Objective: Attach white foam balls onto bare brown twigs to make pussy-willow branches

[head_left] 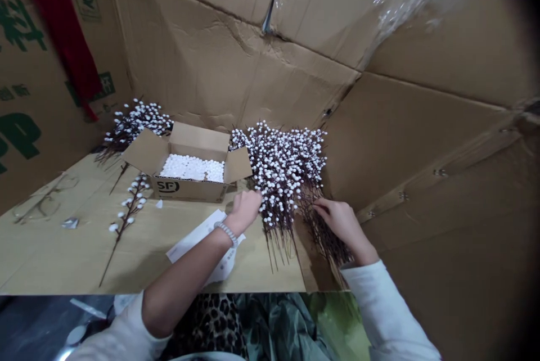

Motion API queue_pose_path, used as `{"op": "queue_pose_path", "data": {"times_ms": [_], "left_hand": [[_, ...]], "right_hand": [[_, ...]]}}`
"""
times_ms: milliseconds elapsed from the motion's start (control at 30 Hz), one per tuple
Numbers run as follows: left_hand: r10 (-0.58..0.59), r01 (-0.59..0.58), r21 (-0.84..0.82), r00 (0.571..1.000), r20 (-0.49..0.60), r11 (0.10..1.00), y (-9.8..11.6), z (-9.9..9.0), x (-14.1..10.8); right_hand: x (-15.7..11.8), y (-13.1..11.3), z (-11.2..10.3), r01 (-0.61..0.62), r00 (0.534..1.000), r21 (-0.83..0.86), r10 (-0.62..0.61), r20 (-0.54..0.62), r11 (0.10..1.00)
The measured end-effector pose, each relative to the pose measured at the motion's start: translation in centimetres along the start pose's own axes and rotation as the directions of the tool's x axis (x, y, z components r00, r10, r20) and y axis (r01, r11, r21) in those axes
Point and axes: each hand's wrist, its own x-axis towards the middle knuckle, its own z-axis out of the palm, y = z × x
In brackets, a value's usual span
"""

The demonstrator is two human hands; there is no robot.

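A thick pile of artificial berry branches [280, 170], white berries on thin brown stems, lies on the table to the right of the box. At its left edge is my left hand [246, 210], fingers curled closed against the berries; what they hold is hidden. My right hand [341, 225] reaches in from the right, with thumb and forefinger pinched on a brown stem of a berry branch among the bare stems [327, 237]. Left of my left hand stands an open cardboard box [192, 191] filled with small white berries [189, 167].
A single berry branch [129, 212] lies left of the box, and another bunch of branches [141, 119] is behind it. White paper [198, 237] lies under my left forearm. A crumpled silver scrap [70, 223] is at left. Tall cardboard walls [202, 46] enclose the table; a red ribbon [63, 29] hangs left.
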Motion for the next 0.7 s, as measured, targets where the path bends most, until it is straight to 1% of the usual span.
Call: {"op": "queue_pose_path", "data": {"times_ms": [67, 133, 200, 267, 333, 400, 467, 533, 600, 700], "left_hand": [[0.001, -0.001, -0.026, 1.0, -0.006, 1.0, -0.3, 0.1, 0.5], [0.018, -0.02, -0.082, 1.0, -0.022, 0.996, -0.6, -0.4, 0.5], [0.045, -0.051, -0.168, 0.998, -0.041, 0.984, -0.5, -1.4, 0.3], [0.071, -0.085, -0.285, 0.996, -0.061, 0.955, -0.1, -2.7, 0.0], [0.082, -0.117, -0.426, 0.992, -0.098, 0.897, 0.6, -4.0, -0.3], [0.083, -0.154, -0.56, 0.985, -0.15, 0.814, 1.4, -5.1, -0.4], [0.07, -0.187, -0.667, 0.978, -0.198, 0.721, 1.9, -5.7, -0.2], [0.044, -0.198, -0.741, 0.974, -0.222, 0.642, 2.0, -5.7, 0.0], [0.008, -0.176, -0.788, 0.977, -0.213, 0.59, 1.8, -5.5, 0.3], [-0.052, -0.109, -0.82, 0.985, -0.166, 0.562, 1.3, -4.9, 0.5]], "right_hand": [[0.0, 0.1, 0.2, -0.013, 1.0, 0.095, 0.014, -0.005, 0.995], [-0.3, 0.0, 0.3, -0.031, 0.999, 0.211, 0.033, -0.006, 0.977], [-0.8, -0.3, 0.4, -0.058, 0.998, 0.339, 0.059, 0.006, 0.939], [-1.6, -1.0, 0.7, -0.09, 0.996, 0.468, 0.088, 0.025, 0.879], [-2.8, -2.2, 1.4, -0.123, 0.992, 0.587, 0.114, 0.052, 0.8], [-4.0, -3.6, 2.5, -0.163, 0.986, 0.682, 0.132, 0.098, 0.713], [-5.0, -5.0, 3.9, -0.211, 0.977, 0.747, 0.144, 0.155, 0.63], [-5.6, -6.0, 5.1, -0.253, 0.967, 0.79, 0.152, 0.203, 0.558], [-5.8, -6.6, 5.8, -0.28, 0.96, 0.817, 0.158, 0.231, 0.505], [-5.9, -6.4, 5.5, -0.287, 0.956, 0.838, 0.19, 0.223, 0.464]]}}
